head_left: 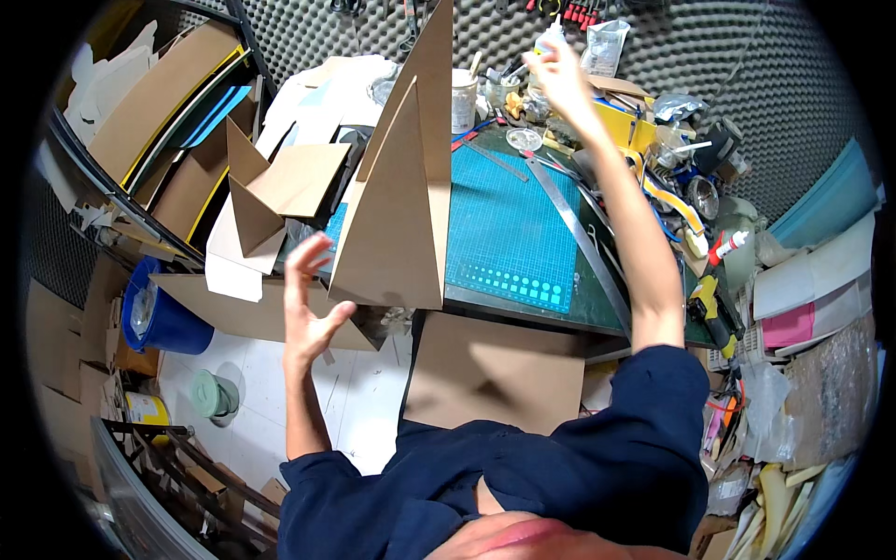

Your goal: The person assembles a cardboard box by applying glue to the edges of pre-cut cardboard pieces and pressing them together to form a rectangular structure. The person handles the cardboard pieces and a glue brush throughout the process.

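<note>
Cardboard pyramid form (403, 196), tall and brown, stands upright on the left part of a cluttered bench (597, 322), partly over a teal cutting mat (509, 233). Its long axis runs roughly vertical, with the sharp tip pointing up and away from the person and the wide base resting near the bench's front edge. Two triangular panels are visible, meeting along a crease, so the form looks folded and standing; whether the seams are joined cannot be told, and it seems some assembly is left.

Left hand (308, 303) is spread wide with fingers apart, holding nothing, just beside the lower left corner of the form; the thumb sits close to its base edge, and contact cannot be confirmed. Right hand (560, 75) reaches far across the bench, its fingers closed around a small white bottle (549, 37) with a narrow tip, among jars and tools at the back.

A long metal ruler (579, 238) lies diagonally across the right side of the mat. A flat cardboard sheet (495, 373) overhangs the bench's front edge near the person's chest. Smaller folded cardboard shapes (271, 187) stand to the left of the tall form. A blue bin (168, 313) sits on the floor below, left.
</note>
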`<action>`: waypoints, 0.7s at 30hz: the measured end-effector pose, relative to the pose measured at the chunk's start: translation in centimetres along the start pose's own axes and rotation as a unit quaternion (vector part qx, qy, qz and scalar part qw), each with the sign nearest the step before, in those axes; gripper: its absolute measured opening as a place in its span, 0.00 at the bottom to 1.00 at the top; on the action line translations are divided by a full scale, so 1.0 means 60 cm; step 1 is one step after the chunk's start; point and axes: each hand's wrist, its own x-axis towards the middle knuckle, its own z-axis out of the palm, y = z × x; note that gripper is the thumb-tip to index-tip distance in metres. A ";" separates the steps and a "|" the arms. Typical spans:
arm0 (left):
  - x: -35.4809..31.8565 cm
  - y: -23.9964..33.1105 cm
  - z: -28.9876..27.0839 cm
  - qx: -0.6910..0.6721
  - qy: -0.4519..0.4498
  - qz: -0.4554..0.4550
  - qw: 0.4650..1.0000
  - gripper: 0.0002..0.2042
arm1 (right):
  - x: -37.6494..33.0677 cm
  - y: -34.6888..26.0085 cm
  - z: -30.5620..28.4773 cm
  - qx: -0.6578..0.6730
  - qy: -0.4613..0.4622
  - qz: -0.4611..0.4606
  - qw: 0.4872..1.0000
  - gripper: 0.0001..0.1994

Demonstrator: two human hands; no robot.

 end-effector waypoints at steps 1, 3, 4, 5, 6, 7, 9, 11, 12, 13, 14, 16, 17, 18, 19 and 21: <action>-0.007 -0.013 0.012 -0.004 -0.016 -0.044 0.999 0.40 | 0.028 0.030 0.028 -0.041 -0.040 0.036 0.998 0.33; -0.011 -0.021 0.010 0.016 -0.063 -0.073 0.995 0.36 | 0.057 0.101 0.110 -0.068 -0.030 0.034 0.997 0.30; -0.007 -0.030 -0.001 0.033 -0.090 -0.094 0.991 0.33 | 0.081 0.123 0.147 -0.100 -0.022 0.064 0.993 0.29; -0.008 -0.044 0.009 0.033 -0.110 -0.113 0.987 0.30 | 0.105 0.156 0.163 -0.147 -0.019 0.088 0.985 0.27; -0.015 -0.047 0.019 -0.016 -0.072 -0.155 0.985 0.22 | 0.115 0.159 0.188 -0.134 -0.055 0.089 0.985 0.28; -0.019 -0.054 0.025 -0.021 -0.064 -0.161 0.985 0.21 | 0.126 0.165 0.202 -0.122 -0.090 0.091 0.984 0.28; -0.027 -0.064 0.030 -0.025 -0.052 -0.176 0.983 0.19 | 0.136 0.169 0.217 -0.084 -0.103 0.099 0.986 0.24; -0.030 -0.068 0.026 -0.031 -0.046 -0.171 0.984 0.14 | 0.145 0.152 0.239 -0.101 -0.137 0.114 0.979 0.22; -0.028 -0.076 0.024 -0.039 -0.056 -0.173 0.982 0.14 | 0.154 0.151 0.249 -0.136 -0.125 0.111 0.976 0.22; -0.026 -0.082 0.022 -0.049 -0.066 -0.175 0.981 0.13 | 0.158 0.153 0.252 -0.149 -0.117 0.111 0.976 0.22; -0.025 -0.086 0.022 -0.045 -0.067 -0.173 0.982 0.12 | 0.161 0.156 0.254 -0.161 -0.109 0.112 0.975 0.22; -0.026 -0.091 0.021 -0.038 -0.068 -0.167 0.983 0.11 | 0.171 0.154 0.256 -0.170 -0.103 0.120 0.973 0.22; -0.022 -0.093 0.022 -0.040 -0.065 -0.162 0.984 0.11 | 0.176 0.154 0.255 -0.194 -0.113 0.106 0.969 0.22; -0.024 -0.092 0.022 -0.039 -0.059 -0.164 0.984 0.12 | 0.173 0.141 0.257 -0.214 -0.129 0.093 0.964 0.21; -0.025 -0.092 0.025 -0.040 -0.054 -0.164 0.984 0.12 | 0.172 0.132 0.256 -0.236 -0.145 0.080 0.958 0.21; -0.025 -0.090 0.028 -0.051 -0.046 -0.161 0.985 0.13 | 0.171 0.114 0.253 -0.295 -0.159 0.062 0.940 0.19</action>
